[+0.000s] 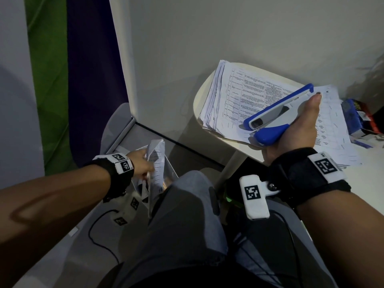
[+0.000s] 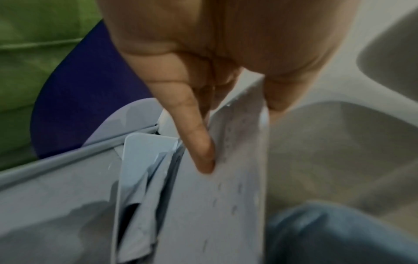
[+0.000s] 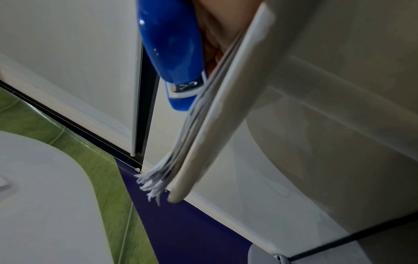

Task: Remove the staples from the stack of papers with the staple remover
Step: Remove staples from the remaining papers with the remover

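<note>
My right hand (image 1: 291,132) is wrapped around the blue-and-white staple remover (image 1: 276,113), thumb stretched along its top, tool lying across the stack of papers (image 1: 239,94). I read this as parking the tool on the pile so it doesn't slide while the other hand is busy. In the right wrist view the remover's blue nose (image 3: 181,80) sits right at the fanned paper edges (image 3: 181,142), just over the rim of the small round table (image 3: 214,125).

My left hand (image 1: 141,165) pinches a few loose sheets (image 1: 156,161) down low beside my knee, thumb and fingers nipped on the paper, index finger (image 2: 199,142) laid along the sheet. Looks like I'm dropping finished pages into the grey holder (image 2: 140,160) on the floor; more paper is already in there. Blurry, so I can't read the slots exactly.

Room: the stack overhangs the table's near-left edge, wall close behind it. Dark box clutter (image 1: 361,117) sits on the right, just beside the papers. Open space is mostly between table and knee. Holder is tight against the wall corner, so I'd say a narrow drop.
</note>
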### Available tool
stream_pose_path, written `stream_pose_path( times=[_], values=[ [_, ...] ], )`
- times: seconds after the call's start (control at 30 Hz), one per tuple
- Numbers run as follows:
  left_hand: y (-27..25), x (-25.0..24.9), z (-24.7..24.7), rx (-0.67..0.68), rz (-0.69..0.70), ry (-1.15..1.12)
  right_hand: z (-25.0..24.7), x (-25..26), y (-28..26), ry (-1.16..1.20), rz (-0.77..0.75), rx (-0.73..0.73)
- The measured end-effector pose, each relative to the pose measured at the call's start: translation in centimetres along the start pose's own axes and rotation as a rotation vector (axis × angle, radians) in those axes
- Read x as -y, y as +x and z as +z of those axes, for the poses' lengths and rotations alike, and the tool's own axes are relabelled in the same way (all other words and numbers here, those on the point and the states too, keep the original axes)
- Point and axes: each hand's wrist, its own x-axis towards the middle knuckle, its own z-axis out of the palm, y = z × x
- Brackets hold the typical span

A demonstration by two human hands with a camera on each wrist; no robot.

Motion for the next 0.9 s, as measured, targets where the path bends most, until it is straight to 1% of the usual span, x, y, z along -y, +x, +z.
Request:
stream_pose_path(
  times=[0.07, 0.13, 0.2, 0.27, 0.33, 0.4, 0.5, 0.63, 0.7, 0.83, 0.9],
  values=[
    [-0.8, -0.6, -0.3, 0.008, -0.001, 0.322, -0.1, 0.0, 0.1, -0.010, 0.011, -0.009],
    [-1.2, -1.5, -1.3, -0.019, -0.002, 0.541, -0.1, 0.0, 0.1, 0.012, 0.005, -0.003],
    [-1.8, -3.2, -3.8, -0.127, 0.001, 0.660, -0.1, 0.0, 0.1, 0.027, 0.001, -0.004],
    [-2.4, -4.8, -7.1, -0.262, 0.041, 0.765, -0.1, 0.0, 0.1, 0.025, -0.006, -0.008],
    [-3.0, -5.5, -9.9, -0.388, 0.116, 0.781, -0.1, 0.1, 0.1, 0.031, -0.007, 0.000],
    [-3.8, -5.4, -11.4, -0.431, 0.141, 0.774, -0.1, 0.1, 0.1, 0.037, -0.009, 0.011],
    [-4.0, -5.0, -11.7, -0.407, 0.095, 0.808, 0.0, -0.1, 0.0, 0.040, -0.026, 0.009],
    [-3.2, -4.4, -10.9, -0.361, 0.129, 0.891, 0.0, -0.1, 0.0, 0.062, -0.049, 0.014],
    [-2.7, -3.9, -9.8, -0.324, 0.133, 0.902, 0.0, -0.1, 0.0, 0.053, -0.053, 0.010],
    [-2.1, -3.6, -6.7, -0.194, 0.180, 0.889, 0.0, -0.1, 0.0, 0.060, -0.048, 0.006],
    [-2.1, -3.9, -6.0, -0.173, 0.190, 0.842, 0.0, -0.1, 0.1, 0.056, -0.050, 0.008]
  ],
)
